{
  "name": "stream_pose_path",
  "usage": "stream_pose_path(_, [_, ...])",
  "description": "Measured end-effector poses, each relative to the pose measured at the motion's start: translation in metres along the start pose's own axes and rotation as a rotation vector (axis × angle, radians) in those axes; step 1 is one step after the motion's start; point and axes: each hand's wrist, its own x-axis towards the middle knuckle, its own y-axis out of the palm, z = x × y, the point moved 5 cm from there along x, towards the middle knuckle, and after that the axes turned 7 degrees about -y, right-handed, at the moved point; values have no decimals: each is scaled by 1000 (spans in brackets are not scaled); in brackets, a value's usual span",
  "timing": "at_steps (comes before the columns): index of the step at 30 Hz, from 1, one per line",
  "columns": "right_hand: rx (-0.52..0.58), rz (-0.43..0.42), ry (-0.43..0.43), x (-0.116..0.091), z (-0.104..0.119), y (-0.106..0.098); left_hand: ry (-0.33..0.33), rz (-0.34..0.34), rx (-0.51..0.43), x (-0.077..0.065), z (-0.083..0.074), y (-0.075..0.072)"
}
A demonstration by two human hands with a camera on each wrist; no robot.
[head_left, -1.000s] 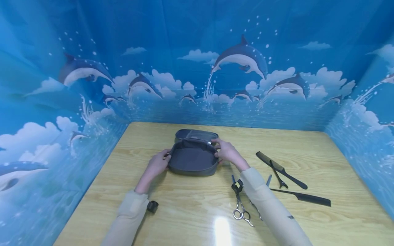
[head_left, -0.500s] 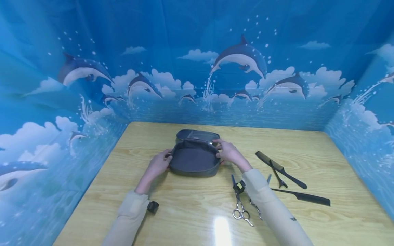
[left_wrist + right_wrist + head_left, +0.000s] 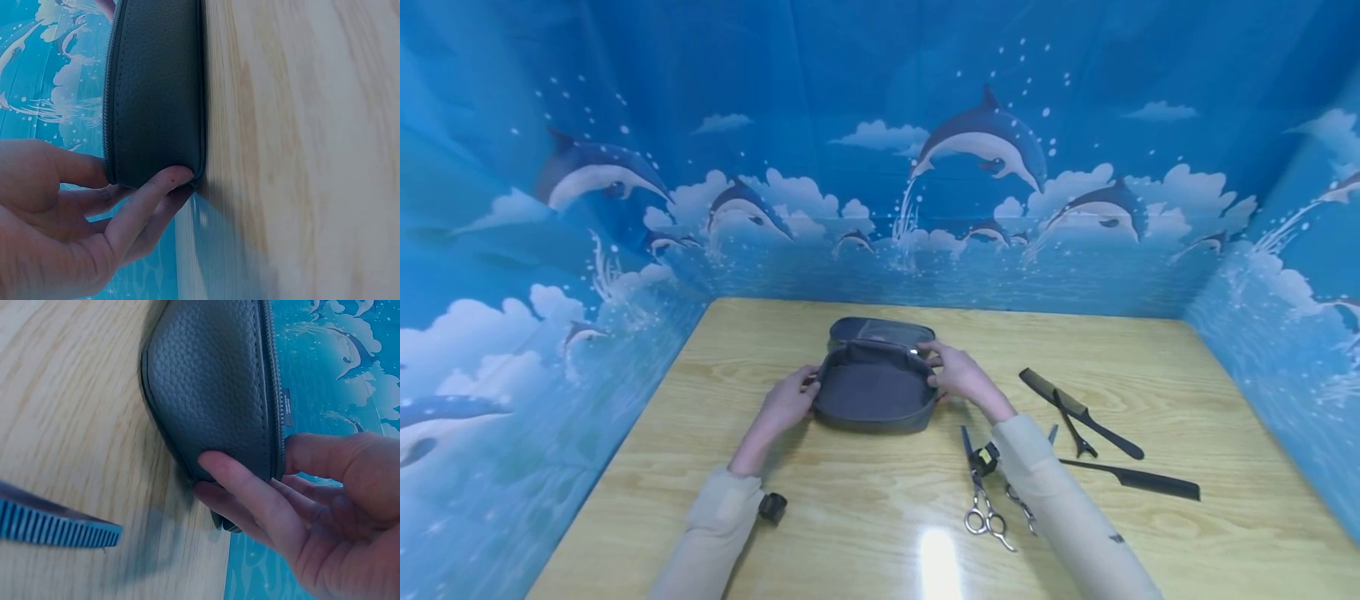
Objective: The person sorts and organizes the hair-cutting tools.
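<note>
A dark grey zip case (image 3: 874, 393) stands on the table with its lid (image 3: 883, 331) folded back to the far side; the inside shows bare. At its left end my left hand (image 3: 790, 400) grips the wall. The left wrist view shows that hand (image 3: 81, 231) with the thumb at the zipper edge and fingers at the lower corner of the case (image 3: 159, 87). My right hand (image 3: 958, 375) holds the opposite end. Close up in the right wrist view, its fingers (image 3: 256, 500) press the pebbled side of the case (image 3: 209, 381) near the bottom.
Right of the case lie a comb (image 3: 1112, 437) with a hair clip (image 3: 1078, 433) across it, and a tail comb (image 3: 1157, 483). Scissors (image 3: 987, 521) lie nearer; a second pair (image 3: 1021, 510) is partly under the right sleeve. A toothed blade (image 3: 56, 522) shows near the right hand.
The case and both hands have shifted very slightly to the right since one second ago. Both hands keep their grip, and the combs and scissors lie as before.
</note>
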Motion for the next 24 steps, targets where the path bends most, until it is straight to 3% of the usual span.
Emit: stream_pose_path(24, [-29, -26, 17, -11, -3, -5, -11, 32, -18, -1, -3, 6])
